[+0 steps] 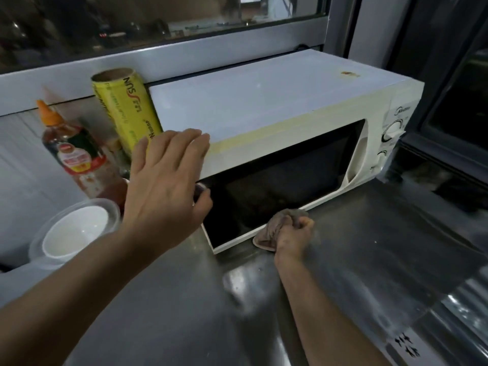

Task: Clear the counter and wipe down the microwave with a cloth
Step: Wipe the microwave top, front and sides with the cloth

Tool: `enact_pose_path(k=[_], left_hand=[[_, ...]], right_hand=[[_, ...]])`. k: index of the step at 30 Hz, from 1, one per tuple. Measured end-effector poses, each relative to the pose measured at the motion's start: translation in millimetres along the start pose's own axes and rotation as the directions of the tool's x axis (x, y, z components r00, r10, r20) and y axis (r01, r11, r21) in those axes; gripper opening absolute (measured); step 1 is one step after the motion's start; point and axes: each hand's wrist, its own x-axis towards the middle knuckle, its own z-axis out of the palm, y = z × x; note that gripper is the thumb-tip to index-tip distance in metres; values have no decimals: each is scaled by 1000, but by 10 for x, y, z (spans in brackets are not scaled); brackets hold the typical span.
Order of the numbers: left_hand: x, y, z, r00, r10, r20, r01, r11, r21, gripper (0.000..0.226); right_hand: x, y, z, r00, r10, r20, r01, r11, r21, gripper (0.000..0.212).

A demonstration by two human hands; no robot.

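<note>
A white microwave (277,112) with a dark glass door stands on the steel counter (184,307). My left hand (166,180) lies with straight fingers on the microwave's top left front corner, thumb by the door's upper left edge. My right hand (294,237) grips a bunched brownish cloth (274,228) against the bottom edge of the door, where it meets the counter. A small orange-brown stain (350,73) marks the microwave's top near the back right.
Left of the microwave stand a yellow roll of wrap (126,109), a chilli sauce bottle (71,149) with an orange cap, and a white bowl (74,231) in clear plastic containers. A power strip (406,344) lies at the counter's lower right. A dark window runs behind.
</note>
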Motion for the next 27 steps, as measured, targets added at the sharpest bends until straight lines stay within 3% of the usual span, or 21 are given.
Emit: enact_pose_path(k=[8, 12, 17, 22, 27], left_hand=[[-77, -313, 99, 990, 137, -22, -139, 984, -108, 72], [-81, -380, 101, 984, 177, 4, -174, 972, -156, 76], [-92, -473, 113, 970, 243, 10, -236, 949, -207, 82], [-89, -564, 69, 951, 303, 56, -284, 934, -217, 86], [-63, -636, 25, 939, 327, 105, -298, 928, -224, 88]], right_hand=[[-537, 246, 147, 995, 7, 97, 4, 994, -109, 17], [-387, 120, 104, 997, -75, 36, 79, 989, -129, 24], [-703, 181, 279, 997, -75, -30, 73, 994, -76, 17], [-1352, 408, 439, 999, -19, 46, 21, 998, -52, 12], [-1494, 652, 516, 989, -19, 147, 40, 988, -146, 10]])
